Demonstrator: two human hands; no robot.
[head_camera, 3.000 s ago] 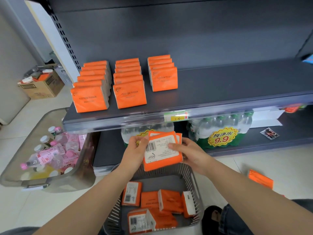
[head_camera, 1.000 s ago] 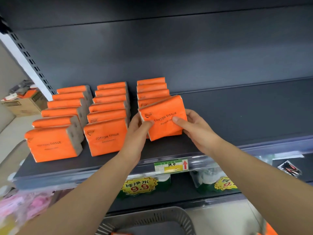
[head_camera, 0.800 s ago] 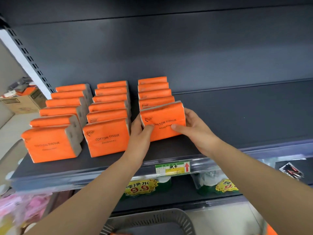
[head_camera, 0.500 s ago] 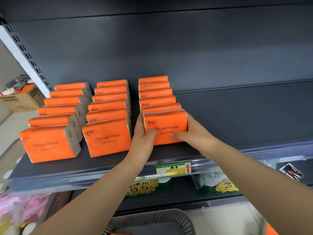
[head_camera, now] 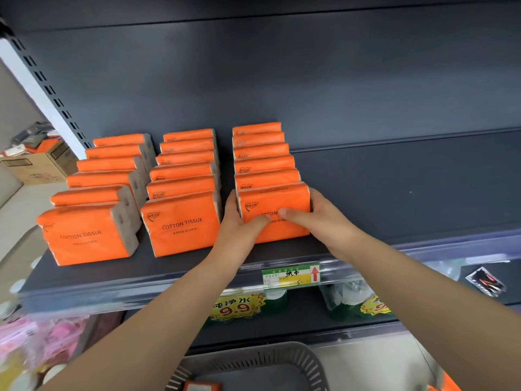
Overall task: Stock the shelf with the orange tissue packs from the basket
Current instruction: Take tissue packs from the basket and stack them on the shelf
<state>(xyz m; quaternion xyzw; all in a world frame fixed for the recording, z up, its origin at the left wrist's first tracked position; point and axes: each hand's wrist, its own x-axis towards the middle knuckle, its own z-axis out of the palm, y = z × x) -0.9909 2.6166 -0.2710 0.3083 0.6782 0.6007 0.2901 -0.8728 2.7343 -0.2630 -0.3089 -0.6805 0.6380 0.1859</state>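
Observation:
Three rows of orange tissue packs stand upright on the dark grey shelf (head_camera: 394, 193). The front pack of the right row (head_camera: 284, 198) rests on the shelf board, gripped from both sides. My left hand (head_camera: 239, 221) presses its left edge with the thumb on its face. My right hand (head_camera: 315, 215) holds its right edge, thumb also on the front. The middle row's front pack (head_camera: 180, 224) and the left row's front pack (head_camera: 84, 235) stand free. The grey basket's rim (head_camera: 253, 359) shows at the bottom, with one orange pack (head_camera: 201, 386) partly visible inside.
The shelf stretches bare to the right of the rows. A price tag (head_camera: 290, 276) sits on the shelf's front rail. Below are green water bottles (head_camera: 277, 301) with yellow 9.9 stickers. A cardboard box (head_camera: 36, 165) sits on the floor far left; pink items (head_camera: 42, 342) lie lower left.
Both hands lifted packs from the basket up to the shelf, set them upright at the front of the right row and pushed them back against it. The row grew longer.

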